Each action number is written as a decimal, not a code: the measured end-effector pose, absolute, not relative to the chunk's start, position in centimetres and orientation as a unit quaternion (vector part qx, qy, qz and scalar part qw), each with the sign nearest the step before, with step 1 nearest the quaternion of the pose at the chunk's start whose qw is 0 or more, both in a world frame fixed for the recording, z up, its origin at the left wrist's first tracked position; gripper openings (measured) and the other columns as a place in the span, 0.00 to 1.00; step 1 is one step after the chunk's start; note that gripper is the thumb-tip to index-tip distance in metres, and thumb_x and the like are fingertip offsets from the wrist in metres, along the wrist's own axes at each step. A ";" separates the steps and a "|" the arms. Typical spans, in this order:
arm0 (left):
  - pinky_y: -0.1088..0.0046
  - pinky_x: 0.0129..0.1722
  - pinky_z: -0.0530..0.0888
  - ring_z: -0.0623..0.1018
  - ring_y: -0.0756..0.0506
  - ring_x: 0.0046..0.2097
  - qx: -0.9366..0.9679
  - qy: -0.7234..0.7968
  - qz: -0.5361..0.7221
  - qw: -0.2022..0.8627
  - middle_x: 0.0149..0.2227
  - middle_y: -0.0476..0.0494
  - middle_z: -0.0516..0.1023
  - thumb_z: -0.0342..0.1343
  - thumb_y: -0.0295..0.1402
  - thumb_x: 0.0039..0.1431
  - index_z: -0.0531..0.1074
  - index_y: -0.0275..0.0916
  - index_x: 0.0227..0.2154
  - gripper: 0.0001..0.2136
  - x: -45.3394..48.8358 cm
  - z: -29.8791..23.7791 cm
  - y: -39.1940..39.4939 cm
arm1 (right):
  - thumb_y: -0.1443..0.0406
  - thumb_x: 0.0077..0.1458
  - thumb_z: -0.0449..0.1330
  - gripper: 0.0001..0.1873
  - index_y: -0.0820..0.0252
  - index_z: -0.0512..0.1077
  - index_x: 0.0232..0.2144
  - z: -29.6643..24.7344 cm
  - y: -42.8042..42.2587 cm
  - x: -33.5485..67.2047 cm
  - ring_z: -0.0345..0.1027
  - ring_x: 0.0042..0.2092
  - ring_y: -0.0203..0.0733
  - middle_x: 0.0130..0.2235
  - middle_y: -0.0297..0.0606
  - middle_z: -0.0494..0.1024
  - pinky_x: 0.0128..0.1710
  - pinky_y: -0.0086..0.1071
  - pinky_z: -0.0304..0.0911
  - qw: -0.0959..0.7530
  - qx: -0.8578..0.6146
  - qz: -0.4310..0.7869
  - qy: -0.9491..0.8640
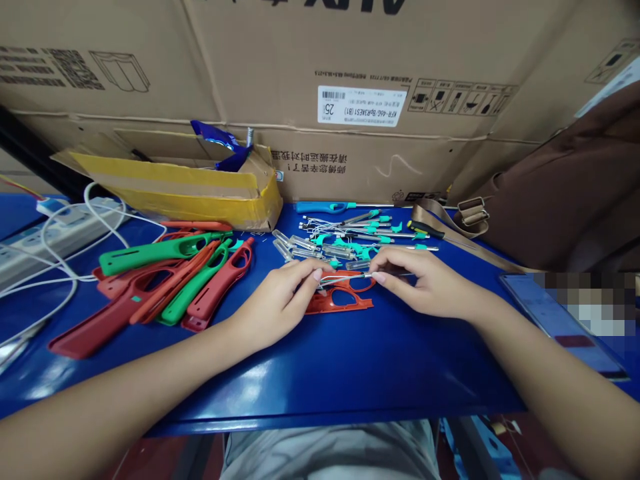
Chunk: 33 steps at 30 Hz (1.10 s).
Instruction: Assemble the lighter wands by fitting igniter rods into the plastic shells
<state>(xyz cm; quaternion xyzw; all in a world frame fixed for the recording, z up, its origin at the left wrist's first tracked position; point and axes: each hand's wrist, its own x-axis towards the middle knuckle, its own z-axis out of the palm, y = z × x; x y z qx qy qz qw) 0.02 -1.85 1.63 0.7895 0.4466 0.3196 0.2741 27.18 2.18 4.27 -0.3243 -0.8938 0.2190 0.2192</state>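
Near the middle of the table, my right hand [425,280] pinches a thin metal lighter tube [366,275]. From the tube, white wires [344,279] run left to the fingertips of my left hand [283,293], which are closed around their end. What lies under the left fingers is partly hidden. Below the wires rest two orange lighter casing halves [345,307], lying on the table beneath both hands. Just beyond my hands are several loose lighter tubes [395,230] with wires and teal triggers. Clear fuel tanks [305,245] lie beside them.
Red, orange and green lighter casings [150,255] pile up at left, near a power strip [60,233] with white cables. Behind stand a yellow-taped box [200,197] and large cartons [280,73]. A blue lighter [325,207], screwdriver [425,223], phone [550,327] and brown bag [565,193] are also there.
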 end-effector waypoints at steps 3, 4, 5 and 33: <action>0.69 0.49 0.75 0.80 0.44 0.48 0.773 0.452 0.321 0.310 0.44 0.47 0.81 0.45 0.39 0.74 0.75 0.41 0.46 0.14 0.2 1.8 -1.9 | 0.60 0.68 0.54 0.09 0.56 0.73 0.39 4.4 2.1 27.2 0.73 0.38 0.41 0.38 0.40 0.80 0.37 0.32 0.66 0.224 -0.333 0.197 -0.894; 0.69 0.48 0.75 0.80 0.44 0.47 0.768 0.453 0.321 0.318 0.43 0.47 0.82 0.45 0.39 0.74 0.75 0.41 0.46 0.14 0.2 1.9 -2.0 | 0.60 0.68 0.54 0.10 0.56 0.73 0.39 4.4 2.2 27.3 0.73 0.38 0.41 0.38 0.40 0.80 0.38 0.33 0.66 0.225 -0.335 0.191 -0.895; 0.69 0.47 0.75 0.80 0.44 0.46 0.766 0.454 0.321 0.323 0.43 0.47 0.82 0.46 0.39 0.73 0.75 0.41 0.46 0.13 0.3 2.0 -2.0 | 0.60 0.68 0.54 0.10 0.56 0.73 0.38 4.4 2.2 27.3 0.73 0.38 0.42 0.38 0.40 0.81 0.38 0.33 0.66 0.226 -0.335 0.187 -0.895; 0.73 0.41 0.75 0.79 0.47 0.40 0.846 0.406 0.284 0.197 0.39 0.43 0.78 0.55 0.25 0.67 0.80 0.34 0.43 0.09 -0.1 1.1 -1.9 | 0.65 0.65 0.60 0.09 0.58 0.81 0.37 3.9 2.6 27.8 0.73 0.40 0.42 0.38 0.39 0.80 0.40 0.33 0.66 0.079 -0.267 0.204 -0.939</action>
